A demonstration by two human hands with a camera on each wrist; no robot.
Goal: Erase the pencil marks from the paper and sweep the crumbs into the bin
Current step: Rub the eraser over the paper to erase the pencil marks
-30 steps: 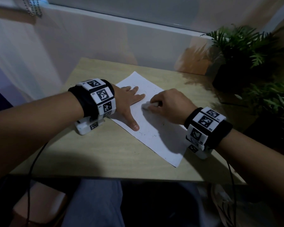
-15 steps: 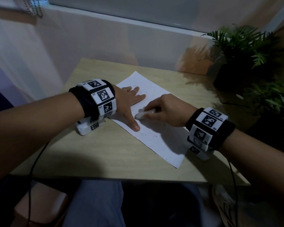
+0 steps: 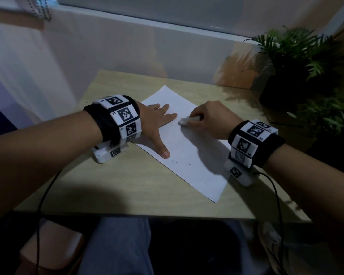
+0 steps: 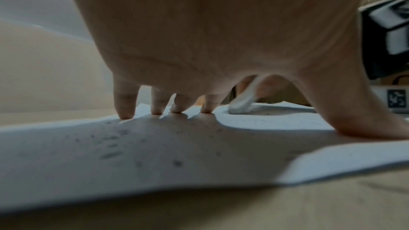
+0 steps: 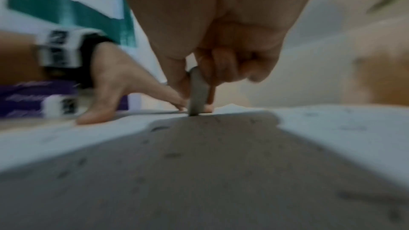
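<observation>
A white sheet of paper (image 3: 189, 155) lies at an angle on the wooden table (image 3: 127, 185), with faint pencil marks and dark eraser crumbs (image 4: 110, 154) scattered over it. My left hand (image 3: 157, 124) lies flat on the sheet's left part, fingers spread and straight, pressing it down. My right hand (image 3: 205, 120) pinches a white eraser (image 3: 184, 121) whose tip touches the paper just right of the left fingertips (image 4: 207, 110). The eraser (image 5: 198, 97) stands nearly upright between thumb and fingers. No bin is in view.
Potted green plants (image 3: 298, 62) stand at the table's back right corner and along its right side. A pale wall and window sill (image 3: 147, 22) run behind the table. Cables (image 3: 42, 197) hang from both wristbands over the near edge.
My right hand has carried the eraser away from me across the sheet, from near the left thumb up to beside the left fingertips. The left hand has stayed pressed on the paper.
</observation>
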